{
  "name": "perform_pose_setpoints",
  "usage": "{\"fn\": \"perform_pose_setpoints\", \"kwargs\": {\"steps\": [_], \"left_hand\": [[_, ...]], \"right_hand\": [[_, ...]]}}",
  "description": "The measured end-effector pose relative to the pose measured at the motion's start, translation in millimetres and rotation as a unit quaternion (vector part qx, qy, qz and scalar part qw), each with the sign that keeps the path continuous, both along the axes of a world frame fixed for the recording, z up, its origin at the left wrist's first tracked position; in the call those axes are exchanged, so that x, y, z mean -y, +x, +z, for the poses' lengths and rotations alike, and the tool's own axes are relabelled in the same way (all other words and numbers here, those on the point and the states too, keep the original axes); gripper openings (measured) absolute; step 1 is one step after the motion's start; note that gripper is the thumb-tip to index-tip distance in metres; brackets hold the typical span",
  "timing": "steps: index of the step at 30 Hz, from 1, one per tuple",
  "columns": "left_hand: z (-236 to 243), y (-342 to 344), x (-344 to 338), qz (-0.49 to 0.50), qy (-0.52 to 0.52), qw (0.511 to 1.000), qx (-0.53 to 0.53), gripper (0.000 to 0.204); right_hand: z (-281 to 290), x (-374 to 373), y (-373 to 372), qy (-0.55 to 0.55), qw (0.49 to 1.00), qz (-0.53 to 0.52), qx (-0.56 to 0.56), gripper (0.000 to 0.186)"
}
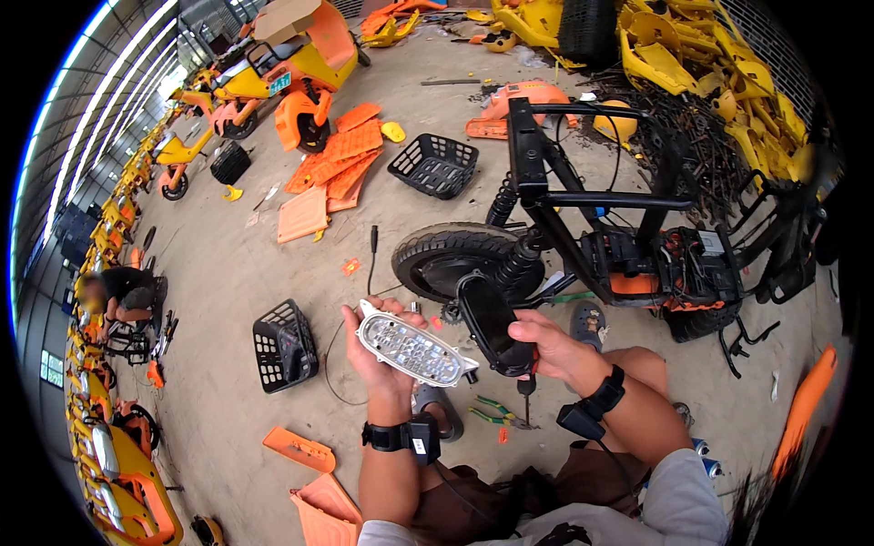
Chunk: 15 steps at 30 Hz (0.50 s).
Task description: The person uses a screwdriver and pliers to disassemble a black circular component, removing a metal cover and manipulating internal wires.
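Bare concrete floor [228, 273] is sitting open to the left, so plenty of passing room there, only a black basket [283, 346] is getting in the way. Right side is getting crowded by the stripped scooter frame [601, 227], its rear wheel [446, 259] blocking straight ahead

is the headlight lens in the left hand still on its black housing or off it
Off. The left hand holds the clear lamp unit by itself, while the right hand holds the black housing apart from it.

Silver-white lamp unit [414, 349], black housing [492, 323], orange panels [332, 168] behind.
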State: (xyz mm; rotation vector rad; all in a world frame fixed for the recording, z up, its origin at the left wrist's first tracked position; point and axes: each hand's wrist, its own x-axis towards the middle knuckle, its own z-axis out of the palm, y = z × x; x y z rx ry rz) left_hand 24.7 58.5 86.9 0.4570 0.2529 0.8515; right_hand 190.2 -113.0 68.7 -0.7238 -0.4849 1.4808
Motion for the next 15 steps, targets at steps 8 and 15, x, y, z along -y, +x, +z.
{"fn": "perform_pose_setpoints", "kwargs": {"steps": [8, 15], "left_hand": [[-19, -7, -19, -0.049, 0.079, 0.987, -0.131, 0.037], [-32, -16, -30, -0.050, 0.081, 0.975, -0.199, 0.044]], "right_hand": [[3, 7, 10, -0.003, 0.997, -0.072, 0.042, 0.025], [117, 121, 63, 0.106, 0.944, -0.314, 0.001, 0.021]]}}
